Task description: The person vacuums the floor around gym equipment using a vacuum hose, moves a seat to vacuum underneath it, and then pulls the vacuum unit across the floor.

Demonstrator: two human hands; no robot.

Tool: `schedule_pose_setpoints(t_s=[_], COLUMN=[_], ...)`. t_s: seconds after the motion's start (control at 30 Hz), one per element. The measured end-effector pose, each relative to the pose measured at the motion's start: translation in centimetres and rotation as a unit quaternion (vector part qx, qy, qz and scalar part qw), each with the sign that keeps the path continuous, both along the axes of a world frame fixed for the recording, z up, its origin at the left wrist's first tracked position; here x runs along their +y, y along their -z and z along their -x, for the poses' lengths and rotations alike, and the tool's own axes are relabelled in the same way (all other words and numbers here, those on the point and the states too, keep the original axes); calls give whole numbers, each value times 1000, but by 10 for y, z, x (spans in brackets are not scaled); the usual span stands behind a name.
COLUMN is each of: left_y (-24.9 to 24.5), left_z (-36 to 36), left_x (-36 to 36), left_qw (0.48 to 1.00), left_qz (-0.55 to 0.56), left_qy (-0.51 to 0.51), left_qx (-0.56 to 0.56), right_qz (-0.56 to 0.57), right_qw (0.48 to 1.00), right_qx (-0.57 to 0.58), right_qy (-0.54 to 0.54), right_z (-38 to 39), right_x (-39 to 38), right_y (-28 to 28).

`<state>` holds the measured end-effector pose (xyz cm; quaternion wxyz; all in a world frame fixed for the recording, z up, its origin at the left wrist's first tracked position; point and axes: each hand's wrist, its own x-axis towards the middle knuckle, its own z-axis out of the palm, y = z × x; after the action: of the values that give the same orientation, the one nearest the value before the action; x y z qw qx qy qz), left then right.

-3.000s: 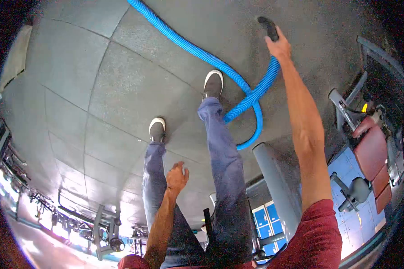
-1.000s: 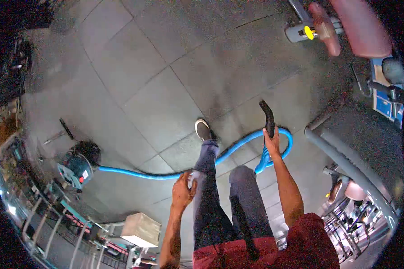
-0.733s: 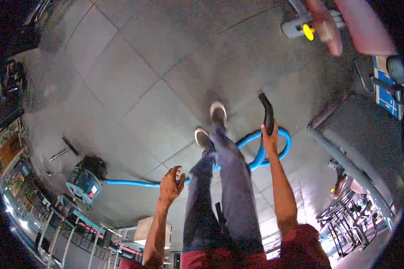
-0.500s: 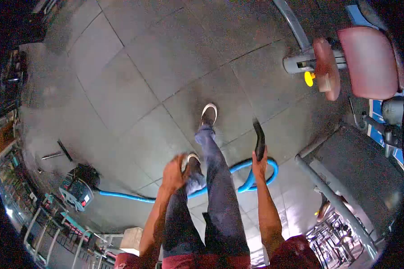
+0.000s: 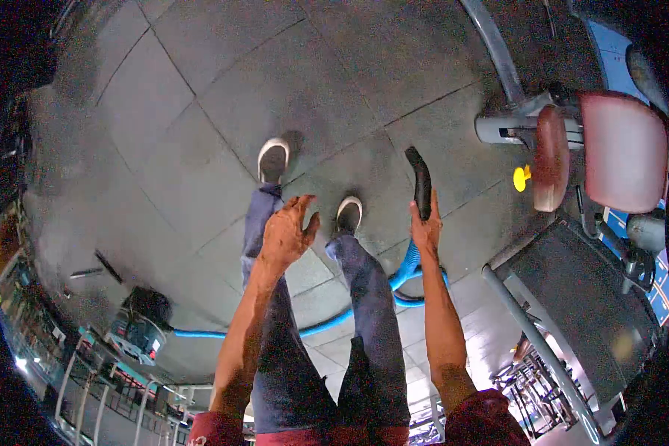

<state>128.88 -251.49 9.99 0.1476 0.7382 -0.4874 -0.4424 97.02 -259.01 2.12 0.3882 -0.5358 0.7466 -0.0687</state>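
Observation:
My right hand [image 5: 426,229] is wrapped around the curved black end tube [image 5: 421,175] of a vacuum hose, which points forward above the floor. From that grip the ribbed blue hose [image 5: 327,324] loops near my right side, then runs behind my legs to the left. It leads to a dark canister vacuum [image 5: 139,327] on the floor at the lower left. My left hand [image 5: 288,232] hangs in the air over my left leg, its fingers apart and nothing in them.
A gym machine with red pads [image 5: 623,149] and a yellow knob [image 5: 522,178] stands at the right. Below it is a dark, grey-framed panel [image 5: 580,305]. A dark bar-shaped piece [image 5: 108,266] lies on the tiles [image 5: 201,186] at the left, near metal racks [image 5: 89,401].
My left foot has stepped forward, past the right one. My left hand has swung forward, and my right hand with the black tube has risen in view. The red-padded machine appears lower.

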Motion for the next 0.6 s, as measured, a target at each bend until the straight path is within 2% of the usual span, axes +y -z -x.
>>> schedule_pose_setpoints(t_s=[0.1, 0.2, 0.3, 0.33, 0.4, 0.47, 0.53, 0.6], left_y=[39, 65, 97, 115, 170, 231, 255, 291], left_z=[-33, -72, -98, -100, -99, -87, -49, -13], left_x=[-21, -61, -102, -117, -148, -186, -240, -293], left_qw=[999, 995, 981, 973, 951, 928, 890, 890], left_qz=[11, 53, 3, 26, 79, 55, 50, 116], left_qy=[39, 81, 183, 217, 284, 366, 429, 400], left_qx=[18, 28, -67, -75, -92, -40, -148, -184], right_qz=[110, 71, 48, 75, 108, 121, 143, 146], right_qw=[992, 996, 996, 994, 988, 983, 978, 973], right_qx=[24, 31, 37, 53, 89, 125, 137, 171], right_qy=[-58, -34, -61, -65, -64, -57, -62, -54], right_z=[-18, -42, -57, -58, -58, -56, -55, -46], right_x=[-45, -106, -167, -187, -229, -276, -330, -369], right_y=[20, 32, 50, 64, 97, 131, 161, 192])
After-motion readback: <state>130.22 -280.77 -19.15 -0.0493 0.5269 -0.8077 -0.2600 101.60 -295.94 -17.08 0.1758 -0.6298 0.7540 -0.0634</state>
